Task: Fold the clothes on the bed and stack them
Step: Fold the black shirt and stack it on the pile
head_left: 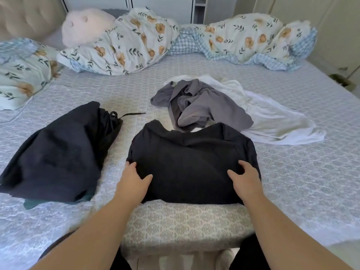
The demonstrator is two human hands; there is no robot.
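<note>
Head view, nearest first: my left hand (134, 177) and right hand (244, 177) lie on the near corners of the black garment (191, 162), at 6 o'clock on the bed (292, 172). Both seem to have relaxed fingers pressing down on the cloth rather than pinching it, though the left fingertips at the cloth's edge are hard to read. The garment looks folded into a thick, soft pad; I judge it light and limp, apt to sag and unfold if lifted by one edge, so I would slide my palms under both sides and carry it flat. At 9 o'clock lies the dark folded pile (58, 152), its drawstring (132, 114) trailing out. At 12 o'clock the grey garment (202, 106) sits crumpled on the white garment (272, 121), both unfolded. Farthest, at 11 to 1 o'clock, is the floral quilt (136, 43).
</note>
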